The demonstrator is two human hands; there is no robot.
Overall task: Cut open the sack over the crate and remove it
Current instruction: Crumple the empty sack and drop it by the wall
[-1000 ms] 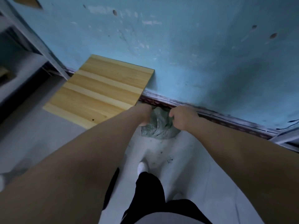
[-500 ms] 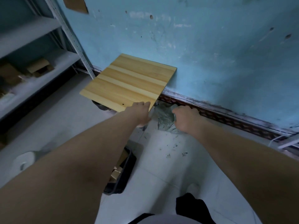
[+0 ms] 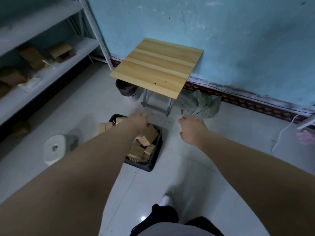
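No readable text, label, brand or number. Too blurred to tell on the cardboard boxes [image 3: 59, 50] on the shelf [image 3: 81, 46]. No lettering made out on the black crate [image 3: 156, 150], the sack [image 3: 201, 103] or the wooden table top [image 3: 158, 67].

Black plastic crate [image 3: 150, 165] standing on the floor [image 3: 187, 176], top open and uncovered. Heaped with tan blocks [image 3: 137, 151] lying at all angles, a few poking above the far rim; left side out of sight. Grey-green sack [image 3: 202, 103] off the crate and apart from it, farther toward the blue wall [image 3: 238, 48]. Slumped low on the floor, crumpled and creased, far edge against the skirting.
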